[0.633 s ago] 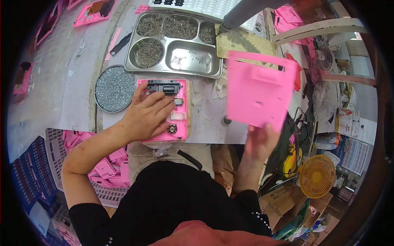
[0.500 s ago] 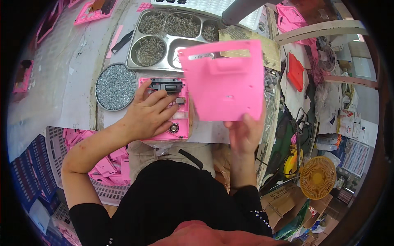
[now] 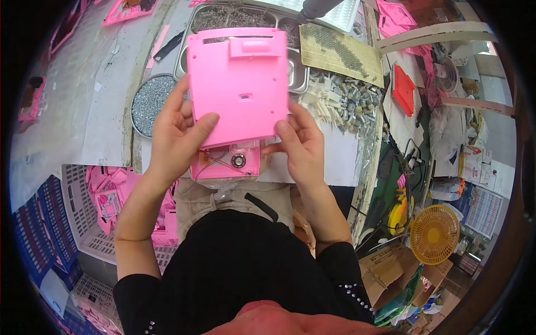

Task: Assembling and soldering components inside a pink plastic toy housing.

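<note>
A pink plastic cover (image 3: pixel 240 92) with a raised block, a long slot and a small square hole is held up over the table. My left hand (image 3: pixel 177 131) grips its lower left side, thumb on the face. At its lower right edge, my right hand (image 3: pixel 298 142) pinches the cover between thumb and fingers. Under it lies an open pink case (image 3: pixel 223 170); only its lower part shows, with a round metal-centred part (image 3: pixel 238 161) and thin wires. The cover hides the rest of the case.
Left of the cover stands a round tin (image 3: pixel 149 106) of small silvery screws. Behind it is a metal compartment tray (image 3: pixel 304 78) with small metal parts. Loose small metal and white pieces (image 3: pixel 340 103) lie to the right. A basket (image 3: pixel 81 209) of pink parts sits at lower left.
The pink cover has moved left, over the open case. My left hand has left the case and taken hold of the cover's left side; my right hand still holds it.
</note>
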The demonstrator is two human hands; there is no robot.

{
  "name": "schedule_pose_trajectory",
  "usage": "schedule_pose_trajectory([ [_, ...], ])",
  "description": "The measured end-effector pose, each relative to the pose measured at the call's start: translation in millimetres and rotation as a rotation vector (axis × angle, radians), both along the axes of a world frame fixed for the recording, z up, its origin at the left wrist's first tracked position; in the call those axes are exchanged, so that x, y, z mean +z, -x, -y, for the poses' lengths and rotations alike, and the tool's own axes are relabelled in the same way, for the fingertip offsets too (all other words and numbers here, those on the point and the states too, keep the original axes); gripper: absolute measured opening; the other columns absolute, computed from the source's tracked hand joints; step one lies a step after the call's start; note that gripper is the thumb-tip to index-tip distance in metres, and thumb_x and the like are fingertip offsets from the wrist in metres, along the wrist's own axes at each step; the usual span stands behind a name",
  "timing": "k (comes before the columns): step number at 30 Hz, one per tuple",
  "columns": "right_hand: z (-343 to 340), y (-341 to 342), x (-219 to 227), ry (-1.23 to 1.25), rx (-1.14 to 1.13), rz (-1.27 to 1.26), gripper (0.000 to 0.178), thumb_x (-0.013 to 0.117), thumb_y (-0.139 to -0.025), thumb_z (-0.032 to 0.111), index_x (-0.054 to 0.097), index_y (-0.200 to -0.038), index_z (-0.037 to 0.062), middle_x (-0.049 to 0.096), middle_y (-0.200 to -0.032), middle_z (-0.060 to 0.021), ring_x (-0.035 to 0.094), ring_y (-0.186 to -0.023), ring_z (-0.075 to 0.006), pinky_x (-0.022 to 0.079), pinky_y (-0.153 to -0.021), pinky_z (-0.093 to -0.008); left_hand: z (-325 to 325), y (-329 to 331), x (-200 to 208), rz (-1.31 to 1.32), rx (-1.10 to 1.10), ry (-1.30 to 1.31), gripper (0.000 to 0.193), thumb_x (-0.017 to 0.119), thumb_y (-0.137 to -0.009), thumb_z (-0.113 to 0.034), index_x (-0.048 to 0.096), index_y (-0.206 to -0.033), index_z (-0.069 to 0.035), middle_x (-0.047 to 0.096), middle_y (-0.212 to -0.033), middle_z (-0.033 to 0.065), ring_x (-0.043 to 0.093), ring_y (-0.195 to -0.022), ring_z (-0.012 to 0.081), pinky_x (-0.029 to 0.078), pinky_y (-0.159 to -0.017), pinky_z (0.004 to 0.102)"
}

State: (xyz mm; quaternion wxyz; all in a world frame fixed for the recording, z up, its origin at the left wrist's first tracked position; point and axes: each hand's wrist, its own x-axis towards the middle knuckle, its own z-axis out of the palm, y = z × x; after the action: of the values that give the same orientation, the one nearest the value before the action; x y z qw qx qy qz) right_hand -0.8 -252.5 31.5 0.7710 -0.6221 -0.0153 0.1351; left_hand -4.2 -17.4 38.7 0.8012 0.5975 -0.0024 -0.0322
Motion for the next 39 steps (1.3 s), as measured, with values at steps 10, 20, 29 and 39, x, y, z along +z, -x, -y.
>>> schedule_pose_trajectory([
  [10,14.0,51.3,-32.2,0.765,0.162,0.361,0.068,0.07,-0.095,0.019,0.04,-0.155,0.0036,0.062,-0.068,-0.0102,0.063,-0.059,-0.0267,0.05,-0.059,-0.0367,-18.9,42.0,-33.3,0.179,-0.062,-0.908,0.086,0.077,-0.087,-0.016,0.032,-0.159,0.0,0.06,-0.069,0.0049,0.051,-0.053,0.0119,0.042,-0.053,0.0257],
  [20,13.2,33.0,-42.4,0.725,0.302,0.355,0.067,0.069,-0.096,0.022,0.041,-0.155,0.0062,0.06,-0.068,-0.0119,0.062,-0.059,-0.0266,0.049,-0.06,-0.0362,-20.0,49.3,-46.1,-0.024,0.018,-0.639,0.075,0.073,-0.09,-0.006,0.039,-0.157,-0.003,0.041,-0.065,-0.0041,0.037,-0.056,0.0044,0.031,-0.052,0.022],
  [29,13.6,32.0,-37.8,0.632,0.322,0.264,0.069,0.074,-0.093,0.024,0.044,-0.155,0.0088,0.058,-0.066,-0.0109,0.06,-0.059,-0.024,0.048,-0.06,-0.0351,-19.0,52.2,-59.1,-0.091,0.075,-0.372,0.066,0.068,-0.095,-0.002,0.041,-0.156,-0.003,0.039,-0.071,-0.008,0.036,-0.065,0.0019,0.029,-0.06,0.0176],
  [39,12.6,29.1,-34.6,1.006,0.36,0.533,0.068,0.074,-0.094,0.031,0.048,-0.154,0.0114,0.059,-0.059,-0.0083,0.06,-0.051,-0.0264,0.047,-0.053,-0.0346,-14.4,64.1,-50.0,0.07,0.186,-0.956,0.054,0.074,-0.092,-0.012,0.058,-0.142,0.0,0.042,-0.058,0.0006,0.039,-0.05,0.0093,0.035,-0.05,0.0276],
])
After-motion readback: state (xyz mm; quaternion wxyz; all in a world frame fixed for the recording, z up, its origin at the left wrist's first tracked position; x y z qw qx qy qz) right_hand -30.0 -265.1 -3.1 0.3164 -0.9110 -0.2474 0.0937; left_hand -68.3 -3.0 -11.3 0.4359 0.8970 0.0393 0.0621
